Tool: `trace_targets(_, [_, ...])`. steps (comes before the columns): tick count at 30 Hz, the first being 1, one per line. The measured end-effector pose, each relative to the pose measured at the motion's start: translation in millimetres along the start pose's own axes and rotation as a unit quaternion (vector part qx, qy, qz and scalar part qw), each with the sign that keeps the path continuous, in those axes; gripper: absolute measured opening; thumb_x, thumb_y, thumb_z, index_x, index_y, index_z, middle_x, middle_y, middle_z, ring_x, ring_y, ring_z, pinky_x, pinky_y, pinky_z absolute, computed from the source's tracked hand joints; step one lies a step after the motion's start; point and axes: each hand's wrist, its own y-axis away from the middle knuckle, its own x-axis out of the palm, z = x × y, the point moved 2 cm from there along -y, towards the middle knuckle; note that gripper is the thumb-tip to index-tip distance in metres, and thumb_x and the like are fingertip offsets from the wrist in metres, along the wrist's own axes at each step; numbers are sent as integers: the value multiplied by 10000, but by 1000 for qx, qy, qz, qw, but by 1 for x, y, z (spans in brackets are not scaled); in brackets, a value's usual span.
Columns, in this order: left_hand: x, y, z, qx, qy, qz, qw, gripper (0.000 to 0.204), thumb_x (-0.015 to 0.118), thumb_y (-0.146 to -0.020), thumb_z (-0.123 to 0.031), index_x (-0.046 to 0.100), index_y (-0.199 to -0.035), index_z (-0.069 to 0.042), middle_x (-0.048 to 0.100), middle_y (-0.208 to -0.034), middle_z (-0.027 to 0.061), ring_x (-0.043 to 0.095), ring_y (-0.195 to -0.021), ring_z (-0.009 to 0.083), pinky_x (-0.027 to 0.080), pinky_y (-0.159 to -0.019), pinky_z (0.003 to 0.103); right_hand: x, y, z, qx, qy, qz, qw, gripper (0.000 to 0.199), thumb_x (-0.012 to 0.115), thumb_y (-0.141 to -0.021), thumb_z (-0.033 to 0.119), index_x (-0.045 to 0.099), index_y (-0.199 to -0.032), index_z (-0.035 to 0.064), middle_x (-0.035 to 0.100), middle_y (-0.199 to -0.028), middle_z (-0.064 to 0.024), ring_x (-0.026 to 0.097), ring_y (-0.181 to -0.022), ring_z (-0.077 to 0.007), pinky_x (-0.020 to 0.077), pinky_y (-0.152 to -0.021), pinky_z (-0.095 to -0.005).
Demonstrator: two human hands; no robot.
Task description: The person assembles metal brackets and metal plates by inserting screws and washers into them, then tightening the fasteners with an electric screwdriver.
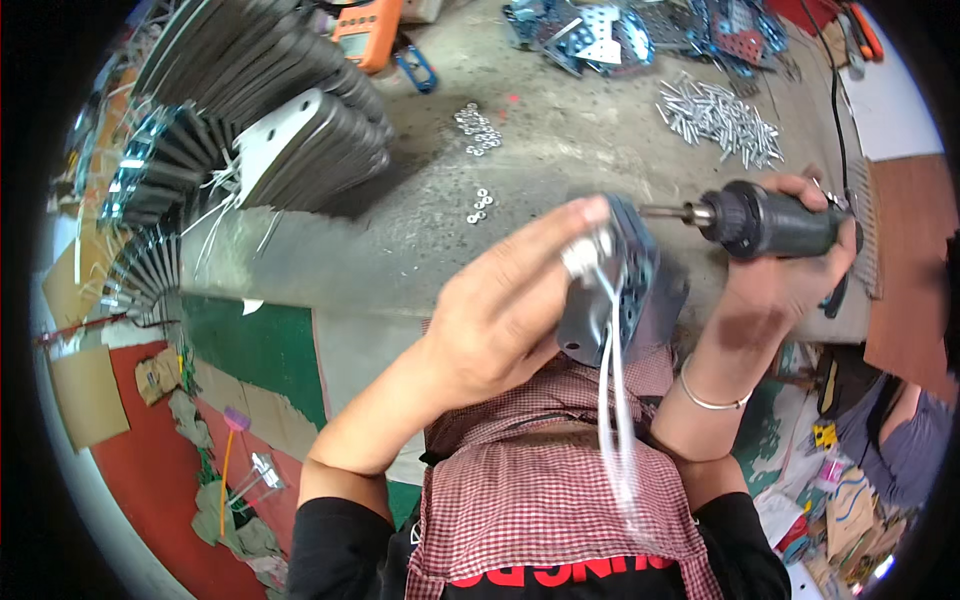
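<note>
My left hand grips a dark metal bracket with rows of holes, above the table's near edge. A small silvery part sits by its fingers, and a pair of white wires hangs down from there, blurred at the lower end. Wrapped in my right hand is a black electric screwdriver, lying level. Its bit points left at the upper part of the bracket; whether the tip touches cannot be made out. Small nuts lie beyond my left hand.
Stacked metal plates with white wires stand at left. More nuts, a pile of screws and blue-black perforated brackets lie farther back. An orange meter is at the back. A black cord runs along the right.
</note>
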Motion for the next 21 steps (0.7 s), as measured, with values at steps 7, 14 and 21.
trace_targets(7, [3, 25, 7, 102, -126, -22, 986, 404, 573, -691, 54, 580, -1091, -5, 596, -1150, 220, 614, -1028, 348, 521, -814, 383, -35, 2, -2, -72, 88, -38, 993, 342, 503, -866, 323, 488, -1005, 11, 494, -747, -27, 520, -712, -146, 475, -769, -318])
trace_targets(14, [-33, 10, 16, -133, -391, 31, 910, 312, 645, -635, 33, 600, -939, -21, 559, -868, 123, 563, -839, 304, 469, -727, 389, -27, 5, -7, -105, 140, -51, 983, 341, 493, -871, 325, 466, -1015, 17, 500, -743, -21, 515, -733, -151, 464, -784, -310])
trace_targets(21, [-32, -3, 11, -78, -492, 150, 854, 113, 578, -648, -70, 563, -755, -35, 547, -763, 83, 556, -715, 268, 457, -665, 359, -27, 4, -2, -107, 121, -89, 983, 369, 495, -863, 346, 478, -1026, 15, 514, -721, -22, 534, -759, -166, 466, -793, -322])
